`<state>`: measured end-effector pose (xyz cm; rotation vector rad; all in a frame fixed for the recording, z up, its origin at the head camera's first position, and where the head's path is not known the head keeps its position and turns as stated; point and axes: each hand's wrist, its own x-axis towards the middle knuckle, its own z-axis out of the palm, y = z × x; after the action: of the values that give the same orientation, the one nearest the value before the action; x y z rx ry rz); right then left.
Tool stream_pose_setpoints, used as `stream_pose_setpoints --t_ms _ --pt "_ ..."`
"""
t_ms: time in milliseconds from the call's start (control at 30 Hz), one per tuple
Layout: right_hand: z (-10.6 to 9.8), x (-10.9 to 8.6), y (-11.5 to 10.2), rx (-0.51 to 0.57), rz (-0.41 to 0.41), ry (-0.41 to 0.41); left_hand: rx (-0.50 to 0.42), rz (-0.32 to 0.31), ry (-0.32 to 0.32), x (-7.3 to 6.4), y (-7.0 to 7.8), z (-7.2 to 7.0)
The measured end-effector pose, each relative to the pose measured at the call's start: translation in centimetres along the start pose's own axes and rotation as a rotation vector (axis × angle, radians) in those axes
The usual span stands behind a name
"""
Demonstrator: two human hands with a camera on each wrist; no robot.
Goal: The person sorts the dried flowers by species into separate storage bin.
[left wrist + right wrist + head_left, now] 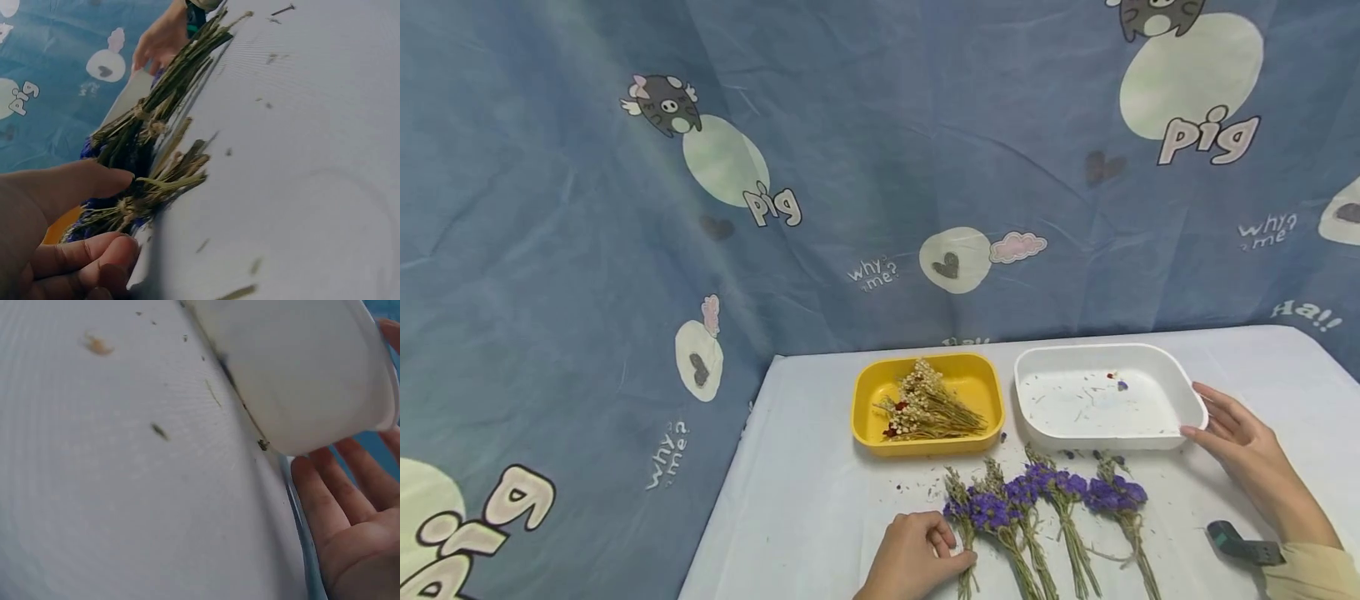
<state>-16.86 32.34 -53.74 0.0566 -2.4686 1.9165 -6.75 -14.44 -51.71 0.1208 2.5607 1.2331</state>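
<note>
My left hand (913, 554) is at the leftmost bunch of dried purple flowers (958, 508), low over the table. In the left wrist view, thumb and fingers lie on either side of that bunch's tied stems (165, 190), with a gap between them. More tied purple bunches (1063, 492) lie in a row to its right, stems toward me. My right hand (1243, 442) holds the near right corner of the white tray (1112, 442), thumb at the front rim and fingers along the end wall. In the right wrist view, fingertips touch the white tray (300, 381).
A yellow tray (925, 450) holding dried cream flowers (928, 400) stands left of the white one. Petals and stem bits lie in the white tray and on the white-covered table (797, 475). A patterned blue curtain (850, 167) hangs behind. A dark band (1243, 546) circles the right wrist.
</note>
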Motion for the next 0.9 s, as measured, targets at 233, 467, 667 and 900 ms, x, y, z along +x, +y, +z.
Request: stream_pose_setpoints --t_ms 233,467,667,900 --pt "0.03 0.23 0.44 0.238 -0.043 -0.059 -0.049 0.048 0.018 -0.27 -0.13 0.23" --pt "0.03 -0.12 0.83 0.23 -0.034 -0.036 -0.113 0.048 0.02 -0.46 -0.28 0.03" --pt "-0.04 -0.12 0.77 0.263 -0.05 -0.048 -0.061 0.099 0.084 -0.24 -0.49 0.31" --pt "0.03 -0.15 0.82 0.31 -0.08 -0.053 -0.072 0.098 0.104 -0.2 -0.33 0.65"
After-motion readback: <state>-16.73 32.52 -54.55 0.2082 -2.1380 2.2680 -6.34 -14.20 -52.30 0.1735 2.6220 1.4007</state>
